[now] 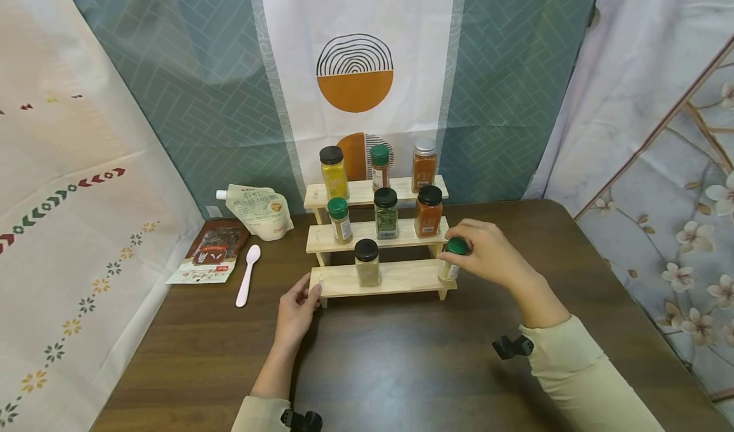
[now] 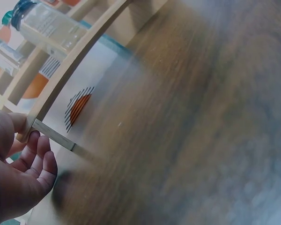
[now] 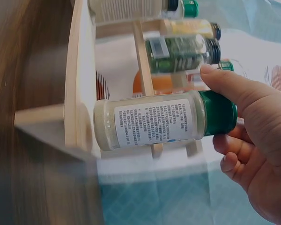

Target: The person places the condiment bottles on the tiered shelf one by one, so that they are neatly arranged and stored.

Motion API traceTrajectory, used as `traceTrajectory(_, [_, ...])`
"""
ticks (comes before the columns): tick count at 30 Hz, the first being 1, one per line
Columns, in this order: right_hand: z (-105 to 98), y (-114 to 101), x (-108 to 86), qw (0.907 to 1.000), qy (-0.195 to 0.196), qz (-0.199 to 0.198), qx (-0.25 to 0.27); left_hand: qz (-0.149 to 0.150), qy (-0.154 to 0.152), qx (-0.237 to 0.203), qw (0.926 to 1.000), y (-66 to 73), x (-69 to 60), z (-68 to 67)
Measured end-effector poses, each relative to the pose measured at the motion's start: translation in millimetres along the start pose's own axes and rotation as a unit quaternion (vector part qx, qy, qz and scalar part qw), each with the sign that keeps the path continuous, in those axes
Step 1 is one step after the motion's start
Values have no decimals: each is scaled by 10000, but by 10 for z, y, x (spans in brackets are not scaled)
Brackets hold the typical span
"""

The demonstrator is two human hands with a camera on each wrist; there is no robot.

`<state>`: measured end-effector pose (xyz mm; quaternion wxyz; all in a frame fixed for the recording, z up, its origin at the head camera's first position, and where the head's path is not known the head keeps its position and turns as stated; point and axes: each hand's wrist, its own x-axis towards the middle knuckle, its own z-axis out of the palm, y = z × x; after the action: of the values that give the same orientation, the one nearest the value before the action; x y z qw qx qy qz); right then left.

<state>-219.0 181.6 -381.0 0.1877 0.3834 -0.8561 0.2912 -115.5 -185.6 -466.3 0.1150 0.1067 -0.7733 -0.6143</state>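
A three-tier wooden rack stands on the table. My left hand grips the left end of its lowest step, thumb on top and fingers curled below the edge. At the right end of that step, my right hand holds a green-capped spice jar by its cap, with fingers on both sides. The jar is upright, its base at the step, and its pale contents and printed label show in the right wrist view. Further left on the same step stands a black-capped jar of pale powder.
The middle step carries a small green-capped jar, a jar of green herbs and an orange-red jar. Yellow, red and orange jars line the top. Left are a spouted pouch, brown packet and white spoon.
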Motion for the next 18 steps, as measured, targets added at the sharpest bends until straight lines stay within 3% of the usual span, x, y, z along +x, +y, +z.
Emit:
traceTrajectory(9, [205,-226,260,9985,-544,-59,34,-18,84,-105,9999,-343,156,29])
traceTrajectory(18, [402,-300,370,9961,-879,44,-118,53,163,83,9998,-368,157,62])
